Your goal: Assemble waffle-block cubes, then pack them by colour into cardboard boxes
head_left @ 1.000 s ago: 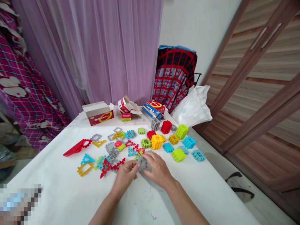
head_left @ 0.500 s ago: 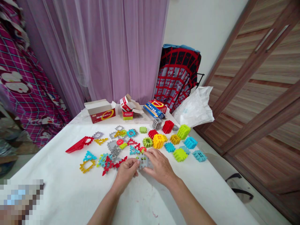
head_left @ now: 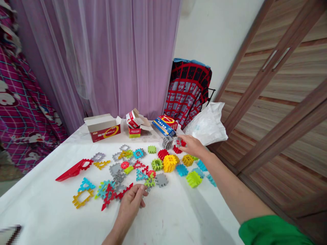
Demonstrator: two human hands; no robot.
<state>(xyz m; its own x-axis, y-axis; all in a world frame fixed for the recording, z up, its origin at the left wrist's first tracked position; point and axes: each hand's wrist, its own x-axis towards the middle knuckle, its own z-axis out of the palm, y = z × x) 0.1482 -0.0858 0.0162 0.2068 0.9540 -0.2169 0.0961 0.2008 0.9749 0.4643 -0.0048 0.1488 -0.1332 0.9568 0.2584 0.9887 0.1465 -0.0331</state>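
"Where's the piece being handled?"

"The gray tile (head_left: 178, 143) is just right of centre in the frame, in the right hand (head_left: 192, 147). That grip is clamped on it, in front of or over the red stack (head_left: 177, 149); I can't tell whether the two touch."

"And the left hand (head_left: 132, 200)?"

"Lower middle of the frame, fingers curled, just below a green toothed piece (head_left: 150, 181). I can't tell whether its grip has anything in it."

"Any advice for handling the tile?"

"I'd keep it level and pinch only the edges, so the teeth stay visible. The gray stack (head_left: 167, 143) stands just left of the red one, so a low wrist could knock either. The forearm passes over other stacks too; lifting it a little would be safer."

"What's it all resting on?"

"A worktop (head_left: 166, 221) under a white cover. Loose pieces spread left of centre, stacks to the right, and an open box (head_left: 106, 134) sits near the far edge."

"And the room?"

"A purple curtain (head_left: 127, 51) fills the upper left and middle, a wooden wardrobe (head_left: 276, 112) the right side. A white bag (head_left: 208, 124) slumps beyond the right hand."
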